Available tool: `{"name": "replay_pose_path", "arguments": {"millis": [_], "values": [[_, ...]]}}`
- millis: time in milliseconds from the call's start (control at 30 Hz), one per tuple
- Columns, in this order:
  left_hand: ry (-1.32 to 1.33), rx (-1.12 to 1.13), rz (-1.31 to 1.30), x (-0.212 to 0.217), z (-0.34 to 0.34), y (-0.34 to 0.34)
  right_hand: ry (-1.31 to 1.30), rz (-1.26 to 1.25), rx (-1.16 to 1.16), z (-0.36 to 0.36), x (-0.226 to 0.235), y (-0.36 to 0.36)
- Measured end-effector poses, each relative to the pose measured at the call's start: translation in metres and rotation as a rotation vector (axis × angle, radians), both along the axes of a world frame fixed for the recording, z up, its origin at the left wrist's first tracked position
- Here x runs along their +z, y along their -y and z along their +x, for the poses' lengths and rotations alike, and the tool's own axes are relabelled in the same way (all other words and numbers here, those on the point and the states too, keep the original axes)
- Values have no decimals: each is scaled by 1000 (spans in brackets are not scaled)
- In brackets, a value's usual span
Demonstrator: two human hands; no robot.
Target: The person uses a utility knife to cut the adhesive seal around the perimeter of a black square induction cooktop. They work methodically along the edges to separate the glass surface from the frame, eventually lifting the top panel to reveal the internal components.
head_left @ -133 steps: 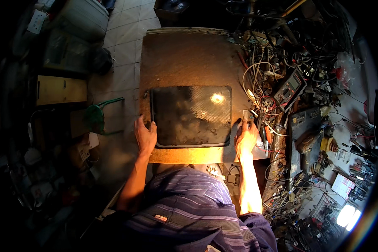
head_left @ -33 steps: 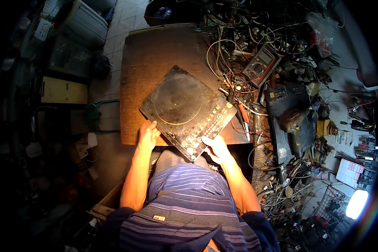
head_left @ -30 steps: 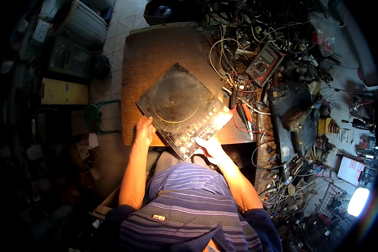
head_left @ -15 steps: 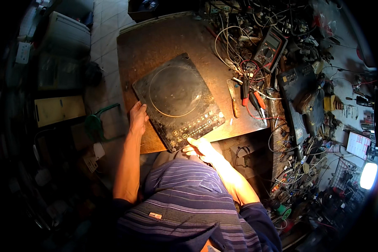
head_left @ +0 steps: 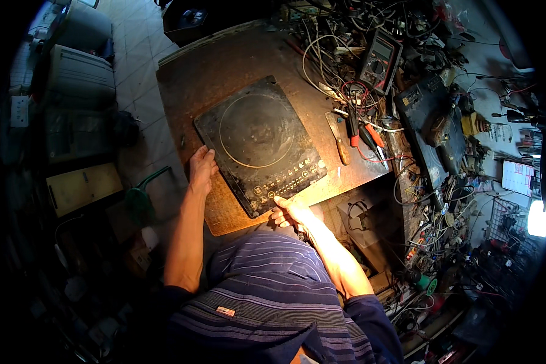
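Dim workshop clutter rings a worn brown wooden tabletop (head_left: 236, 67), lit warm at its near edge. On that top I see a black induction cooktop (head_left: 258, 142) lying flat and turned at an angle, its control strip toward me and a pale ring marked on its glass.

From my seat, the left hand (head_left: 201, 170) lies on the cooktop's left edge, fingers curled over the rim, gripping that side. The right hand (head_left: 288, 212) sits at the near corner by the button row, fingers slightly spread and pressed against the edge; I cannot tell whether they wrap underneath it.

Just right of the cooktop lies a putty knife (head_left: 338, 138) with a wooden handle, and beside that a pair of red-handled pliers (head_left: 353, 130). Farther back, a tangle of white and dark wires (head_left: 321, 57) spreads over the table's far right corner, with a digital multimeter (head_left: 379, 60) resting among them. Beyond the right edge stands a crowded bench with an opened dark appliance casing (head_left: 434, 130). On the tiled floor to the left sits a grey printer-like box (head_left: 79, 76).
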State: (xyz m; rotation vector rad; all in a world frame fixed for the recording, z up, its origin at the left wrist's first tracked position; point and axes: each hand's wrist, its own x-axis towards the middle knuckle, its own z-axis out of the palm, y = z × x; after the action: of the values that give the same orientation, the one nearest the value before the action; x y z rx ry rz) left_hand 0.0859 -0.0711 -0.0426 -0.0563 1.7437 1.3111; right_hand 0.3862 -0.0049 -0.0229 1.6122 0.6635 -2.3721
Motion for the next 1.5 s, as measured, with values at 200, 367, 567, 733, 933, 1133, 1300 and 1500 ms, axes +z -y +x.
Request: {"name": "replay_pose_path", "arguments": {"millis": [200, 367, 567, 733, 933, 1133, 1300, 1500], "values": [[46, -43, 116, -9, -7, 11, 10, 7, -41, -3, 5, 3], [19, 50, 84, -13, -3, 12, 21, 105, -25, 3, 5, 11], [80, -2, 158, -42, -14, 27, 107, 655, 82, 26, -5, 3], [62, -25, 107, -30, -12, 18, 184, 814, -116, 61, -29, -12], [43, -18, 132, -17, -8, 15, 173, 713, -167, 56, -22, -21], [-11, -55, 25, -5, -7, 6, 160, 708, -169, 56, -24, -25], [-93, -61, 134, -17, -1, 8, 173, 685, -156, 58, -31, -26], [34, -107, 290, -9, -9, 28, 174, 702, -112, 59, -28, -29]]}}
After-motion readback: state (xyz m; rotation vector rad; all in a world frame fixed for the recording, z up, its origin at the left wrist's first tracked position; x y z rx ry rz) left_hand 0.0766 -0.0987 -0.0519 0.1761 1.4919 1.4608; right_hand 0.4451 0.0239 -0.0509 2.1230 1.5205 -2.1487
